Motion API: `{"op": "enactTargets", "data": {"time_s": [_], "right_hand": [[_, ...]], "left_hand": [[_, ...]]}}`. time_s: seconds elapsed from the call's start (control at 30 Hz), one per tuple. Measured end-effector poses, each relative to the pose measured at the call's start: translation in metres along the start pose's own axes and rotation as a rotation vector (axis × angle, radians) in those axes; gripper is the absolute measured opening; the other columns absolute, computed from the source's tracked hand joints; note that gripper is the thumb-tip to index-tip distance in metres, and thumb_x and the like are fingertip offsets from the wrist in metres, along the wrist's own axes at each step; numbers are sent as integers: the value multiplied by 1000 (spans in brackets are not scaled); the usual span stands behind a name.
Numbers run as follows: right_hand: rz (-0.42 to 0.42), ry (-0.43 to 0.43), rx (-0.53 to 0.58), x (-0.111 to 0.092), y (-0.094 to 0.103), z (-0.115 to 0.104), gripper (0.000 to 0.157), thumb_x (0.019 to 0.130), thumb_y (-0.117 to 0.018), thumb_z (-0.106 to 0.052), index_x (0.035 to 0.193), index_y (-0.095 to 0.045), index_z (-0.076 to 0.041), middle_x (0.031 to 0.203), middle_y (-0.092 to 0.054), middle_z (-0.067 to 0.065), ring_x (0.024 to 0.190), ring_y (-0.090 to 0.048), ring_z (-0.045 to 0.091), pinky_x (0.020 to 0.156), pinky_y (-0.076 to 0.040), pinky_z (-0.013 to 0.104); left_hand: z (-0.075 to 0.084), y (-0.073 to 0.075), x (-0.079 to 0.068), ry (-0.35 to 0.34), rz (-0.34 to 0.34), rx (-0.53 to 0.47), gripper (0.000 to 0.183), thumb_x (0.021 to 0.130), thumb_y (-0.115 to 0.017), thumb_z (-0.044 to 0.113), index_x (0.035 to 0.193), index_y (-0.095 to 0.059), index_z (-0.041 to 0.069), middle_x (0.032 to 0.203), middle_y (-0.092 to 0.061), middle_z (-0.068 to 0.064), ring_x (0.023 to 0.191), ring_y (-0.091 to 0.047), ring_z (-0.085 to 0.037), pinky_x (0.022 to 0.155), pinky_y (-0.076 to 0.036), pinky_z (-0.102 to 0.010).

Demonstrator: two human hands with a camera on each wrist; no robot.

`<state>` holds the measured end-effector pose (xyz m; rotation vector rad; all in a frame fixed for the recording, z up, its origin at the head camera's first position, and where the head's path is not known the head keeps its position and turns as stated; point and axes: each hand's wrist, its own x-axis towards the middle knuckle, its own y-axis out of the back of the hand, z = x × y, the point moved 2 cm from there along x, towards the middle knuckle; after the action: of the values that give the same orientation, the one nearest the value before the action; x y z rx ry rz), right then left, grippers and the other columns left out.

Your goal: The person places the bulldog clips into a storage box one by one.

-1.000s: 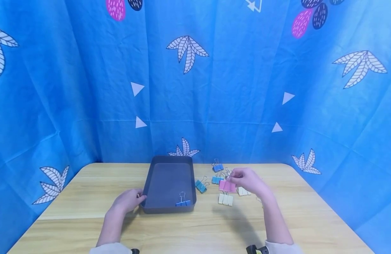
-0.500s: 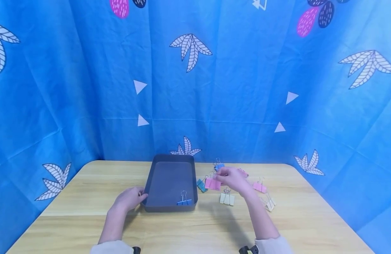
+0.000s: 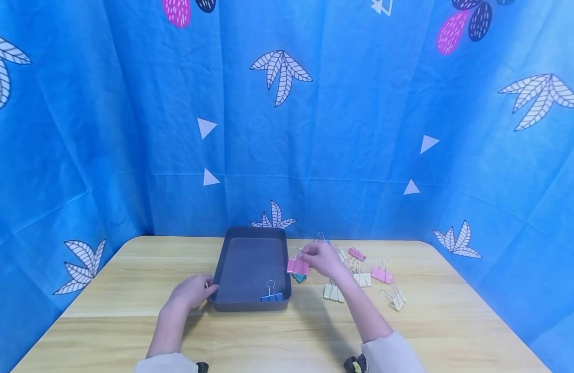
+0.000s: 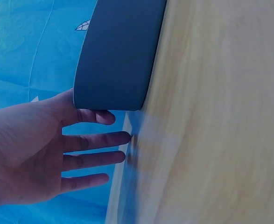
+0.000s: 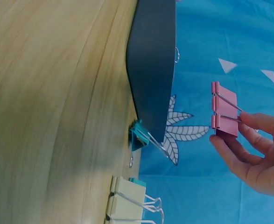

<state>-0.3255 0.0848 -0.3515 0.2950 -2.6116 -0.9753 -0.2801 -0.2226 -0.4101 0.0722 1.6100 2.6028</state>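
Note:
My right hand (image 3: 323, 259) pinches a pink binder clip (image 3: 298, 266) by its wire handles, holding it up beside the right wall of the dark grey tray (image 3: 249, 306). The right wrist view shows the clip's pink body (image 5: 226, 109) off the table. At the tray's near left corner, my left hand (image 3: 189, 291) holds the rim. Its thumb is hidden behind the wall in the left wrist view, with the other fingers stretched out below. A blue binder clip (image 3: 272, 298) stands inside the tray, near its front right corner. Under the held clip is a teal binder clip (image 5: 137, 135).
Right of the tray, cream binder clips (image 3: 333, 292) and pink ones (image 3: 382, 275) are scattered on the wooden table (image 3: 249, 342). A blue clip is partly hidden behind my right hand. A blue patterned curtain (image 3: 352, 129) hangs behind the table.
My right hand has carried the pink binder clip left from the scattered clips to the tray's right wall. My left hand has stayed at the tray's corner. The head view has shifted slightly.

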Motion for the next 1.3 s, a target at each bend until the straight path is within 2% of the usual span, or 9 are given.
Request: {"op": "enactTargets", "data": {"time_s": [0.33,0.5,0.63,0.83,0.97,1.1,1.3], "right_hand": [[28,-7,-21,13,-21,-4,8,85,-64,-11,84,-67,-4,76,-64,3,66,-57,15,60,-47,29],[17,18,-40,18,-34,-4,6,84,-64,-9,81,-66,-4,71,-62,2,63,-55,14,59,-47,28],[1,27,-49,21,-42,-4,7,84,-64,-8,79,-65,-4,67,-60,2,59,-53,14,54,-46,27],[-44,12,-65,21,-53,-4,7,84,-64,-8,78,-64,-4,67,-59,1,57,-52,13,52,-46,26],[-77,-17,-63,20,-58,-2,6,84,-64,-8,79,-63,-6,68,-58,1,55,-52,13,49,-46,25],[-95,-32,-74,19,-61,-1,5,83,-64,-7,78,-63,-5,69,-59,2,59,-53,14,51,-47,25],[-112,-24,-107,16,-66,-2,4,82,-66,-6,80,-65,-3,76,-62,3,67,-56,15,58,-49,24]], "left_hand": [[-1,0,-1,9,2,-3,24,91,-56,19,105,-63,0,71,-54,0,67,-50,-16,62,-43,-37],[0,0,-2,7,4,-3,23,91,-56,20,103,-64,1,70,-53,0,65,-49,-16,61,-42,-36],[1,0,-1,5,7,-5,27,91,-56,20,108,-63,0,72,-54,0,67,-50,-16,62,-43,-37],[2,0,-2,-1,5,-7,26,91,-56,20,107,-63,0,69,-53,0,63,-49,-15,60,-43,-36],[3,1,-2,-14,14,9,29,90,-57,19,111,-61,-2,81,-60,-6,74,-56,-22,70,-46,-43],[3,2,-2,-24,23,14,33,90,-58,18,115,-59,-4,93,-63,-12,87,-58,-30,78,-45,-49],[3,2,-2,-14,17,1,34,90,-57,18,116,-59,-4,91,-63,-10,82,-58,-25,77,-45,-48]]}}
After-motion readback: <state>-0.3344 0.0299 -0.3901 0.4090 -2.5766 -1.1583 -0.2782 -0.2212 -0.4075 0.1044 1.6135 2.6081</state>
